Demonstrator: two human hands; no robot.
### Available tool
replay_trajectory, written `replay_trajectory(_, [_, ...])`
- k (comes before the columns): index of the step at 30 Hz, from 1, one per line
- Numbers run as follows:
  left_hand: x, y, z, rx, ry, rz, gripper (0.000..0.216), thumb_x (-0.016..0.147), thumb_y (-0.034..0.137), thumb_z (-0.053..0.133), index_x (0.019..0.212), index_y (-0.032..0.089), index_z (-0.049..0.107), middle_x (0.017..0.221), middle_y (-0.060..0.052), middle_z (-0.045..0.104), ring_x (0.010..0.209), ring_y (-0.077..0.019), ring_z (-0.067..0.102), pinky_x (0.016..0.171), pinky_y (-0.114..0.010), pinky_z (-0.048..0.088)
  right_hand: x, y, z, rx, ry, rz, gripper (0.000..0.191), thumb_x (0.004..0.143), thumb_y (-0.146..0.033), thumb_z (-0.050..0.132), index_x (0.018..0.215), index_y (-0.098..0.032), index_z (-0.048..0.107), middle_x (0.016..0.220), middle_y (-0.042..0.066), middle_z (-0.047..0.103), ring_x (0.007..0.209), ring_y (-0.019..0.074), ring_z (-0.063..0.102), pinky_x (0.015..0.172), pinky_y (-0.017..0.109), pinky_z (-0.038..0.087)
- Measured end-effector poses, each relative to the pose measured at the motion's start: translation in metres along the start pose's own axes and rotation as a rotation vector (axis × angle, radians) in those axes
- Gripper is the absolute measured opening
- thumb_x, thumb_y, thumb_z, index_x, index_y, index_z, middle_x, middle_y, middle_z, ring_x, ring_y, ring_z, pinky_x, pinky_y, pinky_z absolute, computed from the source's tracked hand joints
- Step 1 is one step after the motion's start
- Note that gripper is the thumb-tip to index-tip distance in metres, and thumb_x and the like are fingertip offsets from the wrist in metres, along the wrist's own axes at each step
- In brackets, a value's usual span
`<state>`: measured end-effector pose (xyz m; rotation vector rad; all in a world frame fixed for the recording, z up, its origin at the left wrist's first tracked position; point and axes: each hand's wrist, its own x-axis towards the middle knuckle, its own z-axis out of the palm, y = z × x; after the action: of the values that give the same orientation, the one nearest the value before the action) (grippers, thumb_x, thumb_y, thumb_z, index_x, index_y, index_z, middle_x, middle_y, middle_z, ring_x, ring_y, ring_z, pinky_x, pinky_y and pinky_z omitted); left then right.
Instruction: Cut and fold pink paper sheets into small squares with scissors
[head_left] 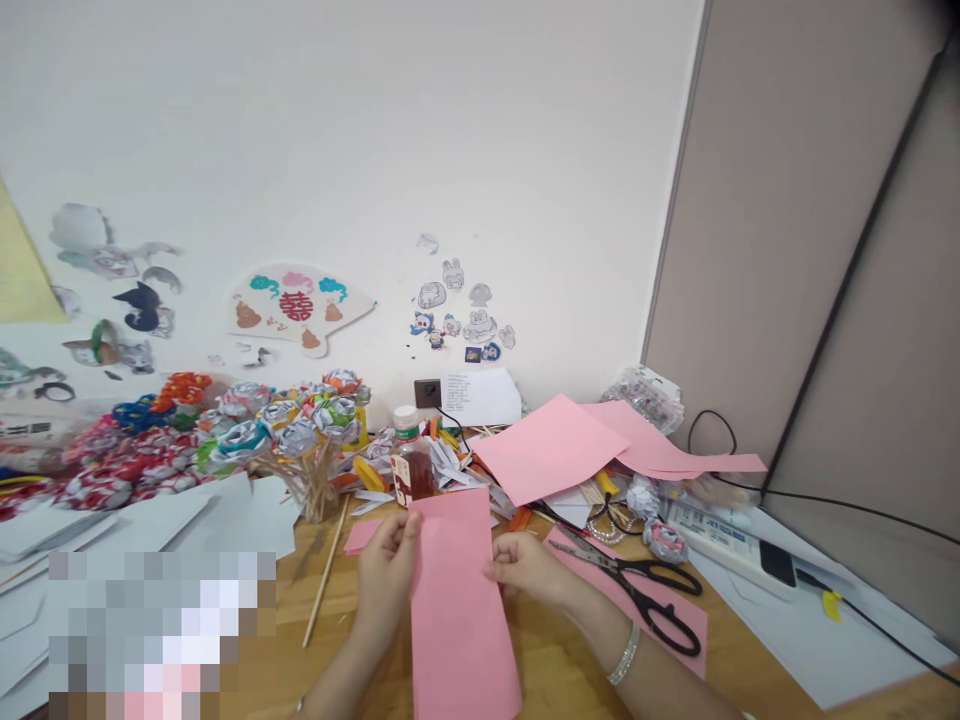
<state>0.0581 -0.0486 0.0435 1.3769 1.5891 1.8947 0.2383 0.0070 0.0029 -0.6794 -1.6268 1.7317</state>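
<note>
A long strip of pink paper (pixel 457 610) is held up in front of me over the wooden table. My left hand (pixel 386 570) pinches its left edge near the top, thumb on the near face. On the opposite edge, my right hand (pixel 529 570) grips the paper between thumb and curled fingers. Black-handled scissors (pixel 637 583) lie partly spread to the right of my right hand, on another pink sheet (pixel 694 625). Beyond my left hand a smaller pink piece (pixel 361 537) rests on the table.
Large pink sheets (pixel 555 450) lie behind. A bottle of reddish-brown liquid (pixel 411 465) stands among paper scraps. Paper flowers on sticks (pixel 300 430) crowd the left, above white sheets (pixel 270 510). A wooden stick (pixel 326 570) lies left. A white power strip (pixel 731 545) with cables sits right.
</note>
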Motion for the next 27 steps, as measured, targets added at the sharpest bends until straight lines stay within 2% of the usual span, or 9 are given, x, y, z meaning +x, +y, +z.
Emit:
replay_trajectory(9, [0.005,-0.003,-0.008,-0.041,0.074,-0.004,0.032,0.070,0.049,0.055,0.069,0.017,0.057,0.061,0.001,0.055,0.060,-0.0149,0.049,0.056,-0.025,0.038,-0.003,0.000,0.003,-0.007,-0.044,0.085,0.037,0.056,-0.044,0.074,0.069,-0.012,0.060,0.060,-0.002,0.061,0.055,0.0092,0.053,0.053,0.021,0.038])
replay_trajectory(17, [0.009,0.002,-0.013,-0.163,0.163,-0.073,0.030,0.067,0.047,0.059,0.068,0.017,0.058,0.060,0.002,0.054,0.059,-0.0132,0.047,0.055,-0.023,0.038,-0.001,0.008,0.002,-0.044,-0.057,0.167,0.041,0.050,-0.042,0.077,0.070,-0.012,0.060,0.060,0.000,0.062,0.052,0.0114,0.056,0.054,0.027,0.045])
replay_trajectory(22, [0.011,-0.001,-0.014,-0.235,0.197,-0.115,0.030,0.066,0.046,0.061,0.068,0.017,0.058,0.060,0.003,0.053,0.057,-0.0123,0.046,0.052,-0.022,0.036,0.000,0.010,0.005,-0.110,0.004,0.119,0.036,0.055,-0.043,0.073,0.068,-0.013,0.057,0.058,-0.003,0.060,0.051,0.0095,0.054,0.052,0.024,0.043])
replay_trajectory(27, [0.016,-0.006,-0.016,-0.303,0.287,-0.166,0.031,0.064,0.047,0.062,0.070,0.017,0.057,0.063,0.003,0.053,0.060,-0.0131,0.048,0.055,-0.023,0.037,-0.008,-0.001,0.019,-0.194,-0.010,0.117,0.022,0.063,-0.032,0.067,0.072,-0.014,0.059,0.057,-0.003,0.059,0.051,0.0128,0.058,0.050,0.025,0.045])
